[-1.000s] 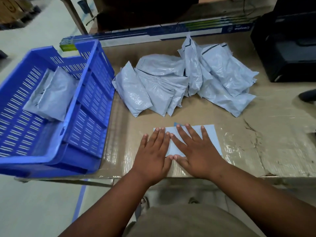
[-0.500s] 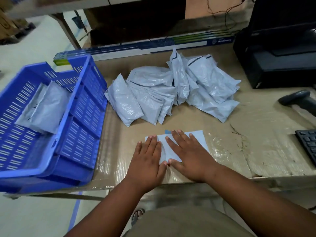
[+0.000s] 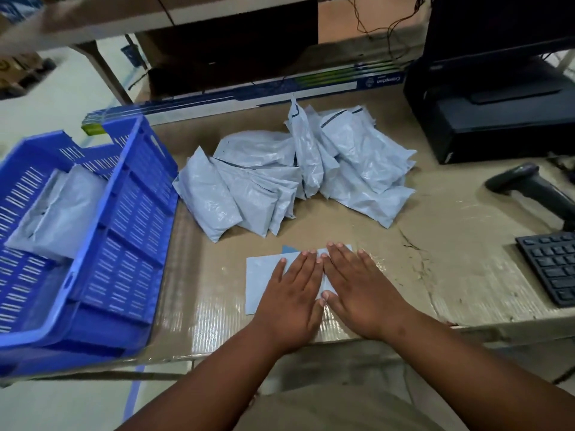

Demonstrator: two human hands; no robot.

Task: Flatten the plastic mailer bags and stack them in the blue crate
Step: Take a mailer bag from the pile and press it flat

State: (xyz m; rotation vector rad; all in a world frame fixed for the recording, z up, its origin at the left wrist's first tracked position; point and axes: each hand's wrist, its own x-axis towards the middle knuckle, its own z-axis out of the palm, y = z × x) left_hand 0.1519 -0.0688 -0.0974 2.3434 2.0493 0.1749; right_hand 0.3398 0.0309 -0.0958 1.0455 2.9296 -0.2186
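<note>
A flat light-blue mailer bag lies near the table's front edge. My left hand and my right hand press down on it side by side, fingers straight and palms flat, covering its right half. Behind it sits a loose pile of several puffy grey-blue mailer bags. The blue crate stands at the left of the table, with grey-blue mailer bags lying inside it.
A black printer stands at the back right. A barcode scanner and a black keyboard lie at the right edge. A long flat box runs along the back. The table is cardboard-covered.
Both hands have slid right along the flat bag, baring its left part. The view has tilted up, bringing the scanner and keyboard into sight.
</note>
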